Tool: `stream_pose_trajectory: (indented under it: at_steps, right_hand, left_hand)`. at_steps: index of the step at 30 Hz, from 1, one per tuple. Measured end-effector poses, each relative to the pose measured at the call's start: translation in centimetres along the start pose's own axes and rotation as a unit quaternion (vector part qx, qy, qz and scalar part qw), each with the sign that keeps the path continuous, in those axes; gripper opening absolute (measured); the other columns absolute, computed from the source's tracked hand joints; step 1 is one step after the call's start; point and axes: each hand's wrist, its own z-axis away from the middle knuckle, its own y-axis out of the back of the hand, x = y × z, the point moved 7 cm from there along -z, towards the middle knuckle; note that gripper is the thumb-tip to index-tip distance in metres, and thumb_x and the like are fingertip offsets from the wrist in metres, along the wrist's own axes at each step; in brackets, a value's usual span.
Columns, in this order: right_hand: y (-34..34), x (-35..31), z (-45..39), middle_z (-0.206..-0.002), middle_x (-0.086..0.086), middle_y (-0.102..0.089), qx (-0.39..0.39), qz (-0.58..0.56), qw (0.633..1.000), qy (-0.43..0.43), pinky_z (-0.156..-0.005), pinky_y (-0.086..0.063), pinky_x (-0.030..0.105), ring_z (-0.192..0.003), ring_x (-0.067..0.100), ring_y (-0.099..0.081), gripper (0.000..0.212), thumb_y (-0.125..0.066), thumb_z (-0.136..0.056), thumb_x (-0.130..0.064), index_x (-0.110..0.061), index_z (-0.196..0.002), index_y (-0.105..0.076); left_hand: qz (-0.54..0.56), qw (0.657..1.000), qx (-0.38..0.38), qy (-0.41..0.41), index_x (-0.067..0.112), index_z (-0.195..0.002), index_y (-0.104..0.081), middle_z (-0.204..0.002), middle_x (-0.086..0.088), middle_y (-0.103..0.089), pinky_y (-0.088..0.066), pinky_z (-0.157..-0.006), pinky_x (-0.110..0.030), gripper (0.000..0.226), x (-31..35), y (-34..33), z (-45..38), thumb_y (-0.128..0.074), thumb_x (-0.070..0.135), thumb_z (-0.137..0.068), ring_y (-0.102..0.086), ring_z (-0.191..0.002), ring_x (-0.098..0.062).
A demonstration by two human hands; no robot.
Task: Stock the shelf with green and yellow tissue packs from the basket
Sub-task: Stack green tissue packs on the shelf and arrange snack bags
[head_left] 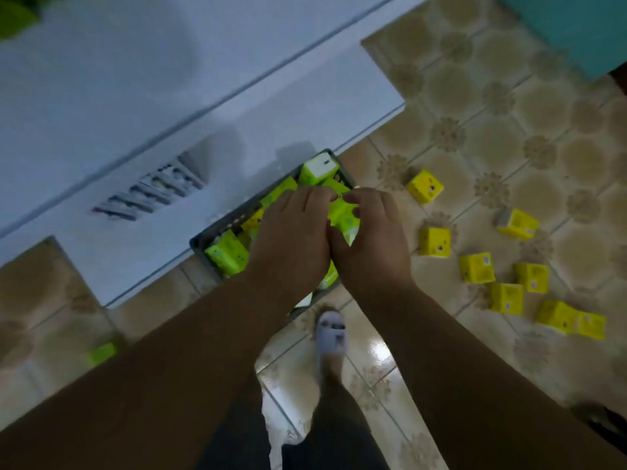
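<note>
Both our hands in the basket of tissue packs

Our left hand [291, 239] and right hand [369, 239] curl their fingers round green packs [342, 212] in the grey basket [203, 242] on the tiled floor [509, 96] beside the white shelf [237, 123]; yellow packs [475, 266] lie scattered to the right.

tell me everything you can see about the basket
The basket is a dark grey rectangular crate that looks like plastic, with slotted walls. It sits on the tiled floor, turned at an angle, its far side against a white cabinet. It holds green tissue packs and at least one yellow pack, lying jumbled. Both hands reach in: the left hand and right hand are over the middle, fingers on a green pack, hiding much of the inside and the near rim.
</note>
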Motion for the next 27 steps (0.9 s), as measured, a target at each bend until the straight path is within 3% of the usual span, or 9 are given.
stream_pose_trajectory:
  at_steps: [6,13,16,18,20,21,23,25,27]
  right_hand:
    - [-11.5,11.0,-1.7,-0.126,0.001,-0.049,-0.051,0.004,0.994,-0.094,-0.079,-0.042,0.030,-0.112,0.023,-0.054,0.045,-0.071,-0.082,-0.014,-0.018,-0.123,-0.055]
    - [-17.7,21.1,-6.4,-0.130,0.002,-0.048,-0.024,0.015,0.991,-0.134,-0.077,-0.038,0.027,-0.113,0.022,-0.054,0.041,-0.061,-0.087,-0.011,-0.021,-0.125,-0.052]
    - [-18.8,24.6,-9.3,-0.144,0.004,-0.038,0.002,-0.005,0.990,-0.144,-0.084,-0.045,0.033,-0.121,0.026,-0.053,0.050,-0.059,-0.092,-0.020,-0.018,-0.138,-0.042]
    - [-19.7,26.5,-11.3,-0.156,0.005,-0.028,-0.005,-0.038,0.985,-0.169,-0.100,-0.043,0.037,-0.133,0.028,-0.045,0.065,-0.060,-0.094,-0.033,-0.019,-0.150,-0.030]
    - [-20.8,28.2,-12.7,-0.159,0.002,-0.025,-0.033,-0.070,0.973,-0.216,-0.098,-0.043,0.029,-0.137,0.026,-0.040,0.073,-0.060,-0.094,-0.040,-0.023,-0.154,-0.021]
    - [-21.4,28.8,-13.1,-0.158,0.001,-0.029,-0.056,-0.080,0.967,-0.235,-0.087,-0.048,0.023,-0.133,0.025,-0.044,0.075,-0.060,-0.094,-0.041,-0.025,-0.154,-0.020]
    - [-21.8,29.7,-13.5,-0.154,0.002,-0.038,-0.091,-0.075,0.961,-0.252,-0.062,-0.043,0.014,-0.122,0.023,-0.054,0.075,-0.061,-0.093,-0.040,-0.027,-0.154,-0.021]
    - [-20.6,29.5,-13.0,-0.142,0.002,-0.050,-0.080,-0.049,0.962,-0.256,-0.058,-0.038,0.016,-0.098,0.014,-0.061,0.071,-0.063,-0.091,-0.042,-0.023,-0.152,-0.032]
    - [-18.3,27.9,-11.3,-0.108,-0.004,-0.065,-0.044,0.003,0.971,-0.236,-0.053,-0.033,0.018,-0.070,0.000,-0.051,0.055,-0.063,-0.088,-0.047,-0.018,-0.134,-0.056]
  left_hand:
    - [0.033,0.995,-0.075,0.061,0.009,-0.127,-0.055,-0.118,-0.012,-0.060,-0.041,-0.090,-0.046,0.040,-8.2,-13.6,-1.7,-0.057,0.005,-0.088,-0.053,-0.108,-0.035]
    - [0.153,0.973,-0.089,0.151,0.008,-0.124,-0.053,-0.120,-0.009,-0.058,-0.045,-0.093,-0.043,0.036,-13.7,-24.3,-5.0,-0.063,0.013,-0.090,-0.057,-0.111,-0.027]
    - [0.241,0.922,-0.066,0.296,0.014,-0.128,-0.050,-0.126,-0.004,-0.057,-0.048,-0.093,-0.038,0.041,-16.2,-27.6,-6.0,-0.065,0.017,-0.089,-0.058,-0.112,-0.024]
    - [0.306,0.867,-0.045,0.391,0.017,-0.128,-0.051,-0.120,-0.001,-0.059,-0.050,-0.078,-0.029,0.042,-17.7,-28.8,-6.3,-0.064,0.017,-0.088,-0.060,-0.103,-0.023]
    - [0.357,0.822,-0.057,0.439,0.012,-0.127,-0.055,-0.114,-0.009,-0.064,-0.053,-0.072,-0.029,0.038,-18.5,-29.7,-6.6,-0.060,0.015,-0.090,-0.063,-0.098,-0.028]
    - [0.387,0.802,-0.066,0.450,0.009,-0.126,-0.056,-0.117,-0.015,-0.065,-0.056,-0.080,-0.036,0.035,-18.5,-30.0,-6.7,-0.057,0.013,-0.091,-0.064,-0.103,-0.033]
    - [0.436,0.765,-0.075,0.468,0.008,-0.125,-0.057,-0.124,-0.019,-0.063,-0.054,-0.095,-0.048,0.033,-18.2,-29.9,-6.6,-0.054,0.009,-0.092,-0.062,-0.114,-0.036]
    - [0.440,0.756,-0.072,0.478,0.016,-0.121,-0.061,-0.120,-0.015,-0.066,-0.053,-0.097,-0.049,0.030,-18.1,-29.2,-6.1,-0.055,0.011,-0.092,-0.064,-0.111,-0.034]
    - [0.433,0.760,-0.053,0.483,0.028,-0.105,-0.066,-0.103,0.000,-0.069,-0.054,-0.093,-0.050,0.020,-17.6,-27.4,-5.3,-0.058,0.017,-0.091,-0.067,-0.098,-0.025]
